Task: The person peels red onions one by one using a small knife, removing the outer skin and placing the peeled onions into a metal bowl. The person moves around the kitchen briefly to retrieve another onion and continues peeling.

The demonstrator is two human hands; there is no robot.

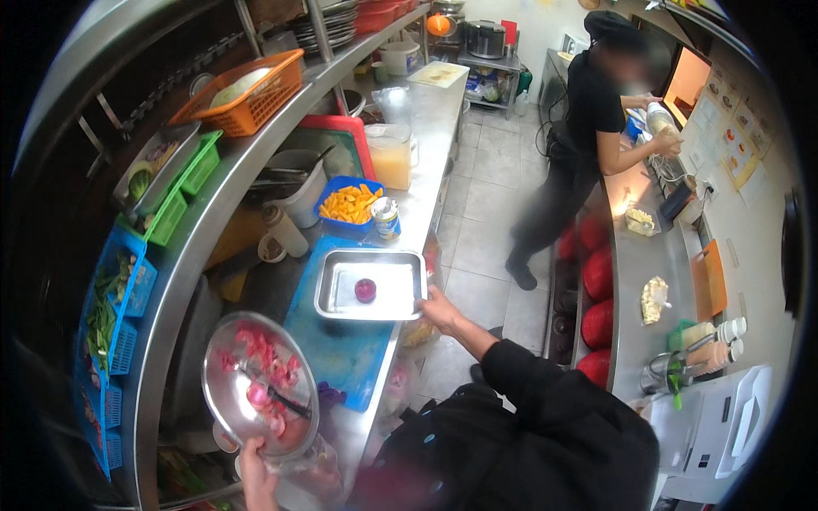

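Observation:
My left hand (pixel 259 472) grips the near rim of a round steel bowl (pixel 220 389), which is tilted. Inside the bowl lie pink-red pieces of food (pixel 255 345), a round pinkish piece and a black-handled utensil (pixel 291 404) whose working end I cannot make out. With my right hand (pixel 439 312) I hold the near right corner of a rectangular steel tray (pixel 399 287). One round purple piece, possibly a red onion (pixel 365 290), sits in the tray. The tray is over a blue cutting board (pixel 358 358); whether it touches the board cannot be told.
Beyond the tray stand an opened can (pixel 386 218), a blue basket of orange-yellow strips (pixel 350 203) and a jug (pixel 390 156). A steel shelf (pixel 192 268) with baskets overhangs the left side. Across the aisle, a co-worker (pixel 588 102) holds a container at the opposite counter.

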